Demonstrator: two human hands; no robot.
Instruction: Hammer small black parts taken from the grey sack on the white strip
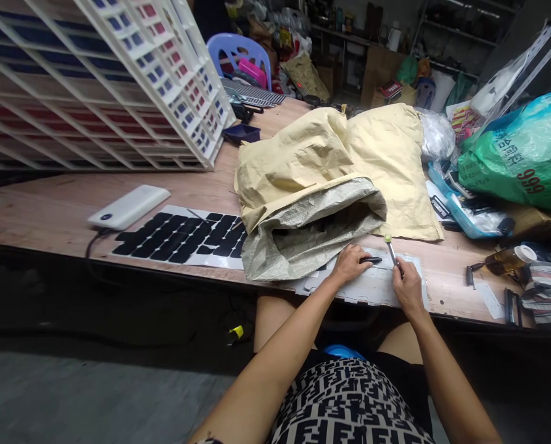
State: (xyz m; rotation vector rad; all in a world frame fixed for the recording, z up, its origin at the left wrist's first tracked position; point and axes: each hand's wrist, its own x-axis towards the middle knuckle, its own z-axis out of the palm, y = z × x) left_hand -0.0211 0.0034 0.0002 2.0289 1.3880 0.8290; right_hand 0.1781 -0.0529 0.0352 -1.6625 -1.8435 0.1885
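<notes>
Desk (203,191) fairly bright, light soft & even; L hand (349,264) and R hand (408,285) lit OK, slightly soft. Back shelves (463,32) dim, under-desk v. dark. Glare on green bag (520,151) — wide-angle stretch on basket (148,92), L edge; bkgd fuzzy.

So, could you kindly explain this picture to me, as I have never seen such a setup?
There is no machine here: a camera worn on a person's head looks forward and down at their two bare hands. The left hand holds a small black piece; the right hand grips a slim tool with a yellowish-green end. On the wooden table before them lie an open yellow sack, a black-and-white sheet and a white slab-like device.
</notes>
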